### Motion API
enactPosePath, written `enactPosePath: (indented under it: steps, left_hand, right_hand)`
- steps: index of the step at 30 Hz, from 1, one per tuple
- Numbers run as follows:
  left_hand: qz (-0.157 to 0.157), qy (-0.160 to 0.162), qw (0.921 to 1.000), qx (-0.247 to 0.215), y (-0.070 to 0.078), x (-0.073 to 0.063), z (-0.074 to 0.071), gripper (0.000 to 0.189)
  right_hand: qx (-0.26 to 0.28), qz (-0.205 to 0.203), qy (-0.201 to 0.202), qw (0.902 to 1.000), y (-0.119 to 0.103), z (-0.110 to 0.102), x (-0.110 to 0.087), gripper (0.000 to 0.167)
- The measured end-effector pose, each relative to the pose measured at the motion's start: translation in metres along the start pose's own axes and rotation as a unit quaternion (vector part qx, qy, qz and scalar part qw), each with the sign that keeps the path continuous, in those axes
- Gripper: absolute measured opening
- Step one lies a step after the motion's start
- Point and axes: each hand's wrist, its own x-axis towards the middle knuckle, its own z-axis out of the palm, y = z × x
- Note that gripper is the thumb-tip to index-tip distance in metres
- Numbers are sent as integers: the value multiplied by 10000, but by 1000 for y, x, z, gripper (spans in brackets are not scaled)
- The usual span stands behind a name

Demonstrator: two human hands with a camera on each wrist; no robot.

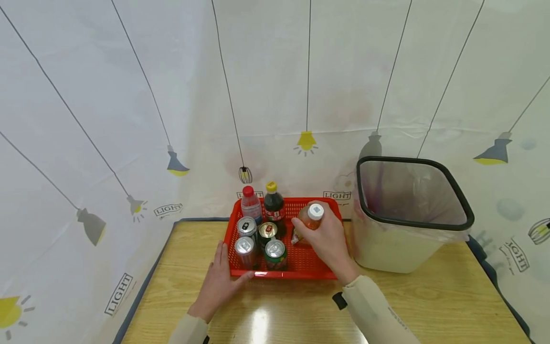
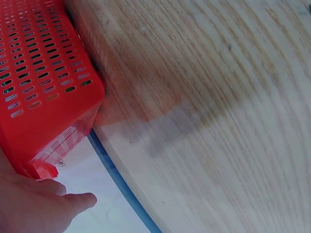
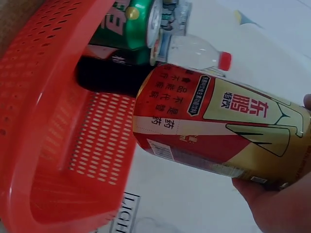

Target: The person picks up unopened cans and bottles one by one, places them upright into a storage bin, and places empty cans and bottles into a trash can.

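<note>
My right hand (image 1: pixel 328 234) grips a bottle (image 3: pixel 218 121) with a white cap, a red-and-gold label and orange-coloured contents. It holds the bottle over the right half of a red plastic basket (image 1: pixel 307 262). With straight fingers, my left hand (image 1: pixel 220 278) touches the basket's front left corner, thumb along the front rim. In the basket's left half stand a clear bottle (image 1: pixel 251 208) with a red cap and a cola bottle (image 1: pixel 274 206) with a yellow cap. Several drink cans, one a green can (image 1: pixel 276 255), stand in front of them.
A large bin (image 1: pixel 386 248) with a black rim and a clear liner stands right of the basket. The wooden table (image 1: pixel 434 301) meets a wall sheet (image 1: pixel 266 95) printed with lamps. A small black piece (image 1: pixel 339 300) is beside my right cuff.
</note>
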Motion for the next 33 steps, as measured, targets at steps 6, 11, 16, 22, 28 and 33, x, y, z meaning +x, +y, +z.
enactPosePath:
  steps: [6,11,16,22,28,33]
  left_hand:
    - [2,33,10000,11,1,0,0,127]
    - [36,34,10000,40,2,1,1,126]
    - [31,30,10000,68,1,0,1,126]
    - [19,-3,10000,88,0,0,1,128]
    - [42,70,9999,81,-1,0,1,127]
    - [53,84,9999,90,0,0,0,127]
  right_hand:
    - [-75,492,-471,9977,19,24,19,55]
    - [2,862,-683,9939,33,39,27,55]
    - [-9,1089,-831,9906,43,53,30,57]
    - [-61,1509,-967,9838,52,65,30,53]
    - [-131,1609,-1106,9807,64,76,29,51]
    - [-217,1587,-1231,9794,68,81,28,53]
